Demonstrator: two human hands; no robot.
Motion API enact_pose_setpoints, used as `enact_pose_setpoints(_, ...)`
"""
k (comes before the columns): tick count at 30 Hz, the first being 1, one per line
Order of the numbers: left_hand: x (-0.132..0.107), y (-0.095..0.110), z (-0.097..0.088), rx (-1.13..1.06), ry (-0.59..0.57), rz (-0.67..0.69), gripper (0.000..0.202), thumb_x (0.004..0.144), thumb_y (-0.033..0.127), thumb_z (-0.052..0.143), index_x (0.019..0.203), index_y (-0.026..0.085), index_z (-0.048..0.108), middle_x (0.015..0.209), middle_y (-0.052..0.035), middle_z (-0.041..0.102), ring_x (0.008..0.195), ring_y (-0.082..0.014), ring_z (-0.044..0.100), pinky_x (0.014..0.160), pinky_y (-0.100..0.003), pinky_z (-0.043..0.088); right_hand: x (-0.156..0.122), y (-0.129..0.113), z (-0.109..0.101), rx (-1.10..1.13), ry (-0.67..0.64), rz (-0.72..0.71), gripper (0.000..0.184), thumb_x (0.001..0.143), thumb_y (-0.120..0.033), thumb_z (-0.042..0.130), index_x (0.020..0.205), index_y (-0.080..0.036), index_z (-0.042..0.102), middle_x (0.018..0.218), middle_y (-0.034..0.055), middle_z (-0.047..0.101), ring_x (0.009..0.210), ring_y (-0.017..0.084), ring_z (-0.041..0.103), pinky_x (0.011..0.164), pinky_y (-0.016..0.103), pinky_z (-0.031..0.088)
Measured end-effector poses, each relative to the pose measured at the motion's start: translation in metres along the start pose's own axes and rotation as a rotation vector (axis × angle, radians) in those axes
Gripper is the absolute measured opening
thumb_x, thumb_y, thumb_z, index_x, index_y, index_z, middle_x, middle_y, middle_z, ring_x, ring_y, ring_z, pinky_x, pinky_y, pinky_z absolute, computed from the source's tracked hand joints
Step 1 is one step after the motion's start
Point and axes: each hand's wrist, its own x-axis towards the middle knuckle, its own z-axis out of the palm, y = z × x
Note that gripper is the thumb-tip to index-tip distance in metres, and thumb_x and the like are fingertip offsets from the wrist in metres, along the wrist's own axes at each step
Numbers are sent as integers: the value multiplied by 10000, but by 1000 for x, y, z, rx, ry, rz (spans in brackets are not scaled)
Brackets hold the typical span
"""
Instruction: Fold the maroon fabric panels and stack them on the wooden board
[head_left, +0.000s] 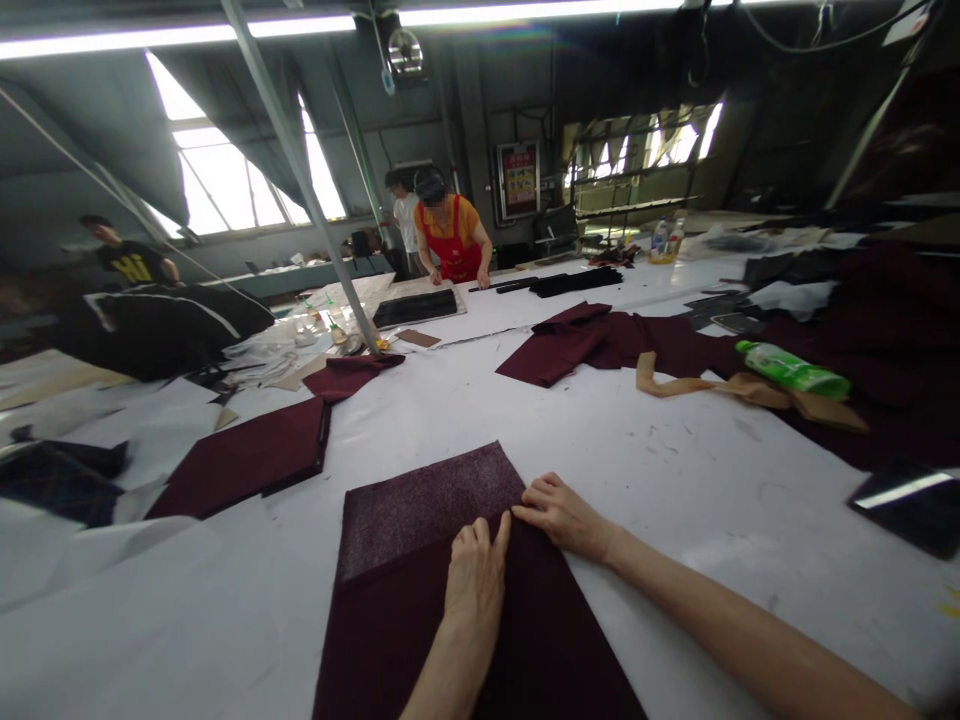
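A maroon fabric panel (420,600) lies on the white cutting table (675,480) right in front of me; its far part is a lighter, speckled layer (431,500). My left hand (476,580) rests flat on the dark fabric, fingers together and stretched toward the edge where the two layers meet. My right hand (562,515) lies beside it at the panel's right edge, fingers extended and pressing on the fabric. Neither hand holds anything.
A stack of maroon pieces (247,455) lies to the left, more maroon cloth (600,340) at the back right with a green bottle (791,370) and tan strips. A dark tablet (911,500) sits at right. A person in a red apron (450,240) works at the far end.
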Motion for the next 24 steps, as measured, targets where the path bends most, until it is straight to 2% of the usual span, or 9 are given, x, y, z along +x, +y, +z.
enact_pose_setpoints(5,1,0,-4,-5,-23,-5,564,876,109,468,1400,307,398,880,-81,529,780,-205,521,667,-322,421,-8,3,-14,-131,-52,-18,191,932,-151,482,1079,-168,604,881,58,605,882,197,480,864,370,344)
enact_pose_setpoints(8,1,1,-6,2,-37,-6,566,885,109,456,1409,309,382,890,-86,540,796,-217,543,667,-329,427,-10,-1,-22,-188,-61,74,180,907,-96,479,997,-163,619,887,65,604,886,210,487,906,402,324)
enact_pose_setpoints(11,1,3,-7,-14,-25,-21,549,889,113,451,1401,303,395,897,-88,549,798,-217,545,669,-329,429,-2,-19,-24,-117,-1,203,239,882,-63,469,1047,-166,608,974,84,612,953,220,493,933,416,299)
enact_pose_setpoints(15,-6,-5,-2,-82,18,-18,495,881,115,448,1364,225,451,946,-103,568,839,-222,540,715,-349,444,11,-48,-16,38,38,272,210,911,-157,497,1089,-204,597,1010,66,620,968,203,510,919,392,299)
enact_pose_setpoints(17,-18,-20,4,-133,47,-19,483,859,91,458,1334,181,482,1008,-108,582,905,-224,542,787,-366,449,12,-56,-11,43,42,317,178,914,-185,506,1060,-208,604,997,59,624,976,209,511,928,402,288)
enact_pose_setpoints(20,-49,-56,19,-191,92,-64,471,836,52,454,1292,154,517,1091,-101,596,1016,-215,537,925,-381,419,5,-57,-5,0,62,369,192,920,-180,484,1072,-200,600,1025,69,628,1030,235,497,964,442,251)
enact_pose_setpoints(24,-101,-110,37,-225,144,-245,353,930,196,409,1249,141,549,1142,-102,611,1065,-210,546,980,-391,414,-4,-51,-1,-46,63,346,227,927,-167,453,1103,-189,594,1026,78,639,1071,261,493,974,470,244)
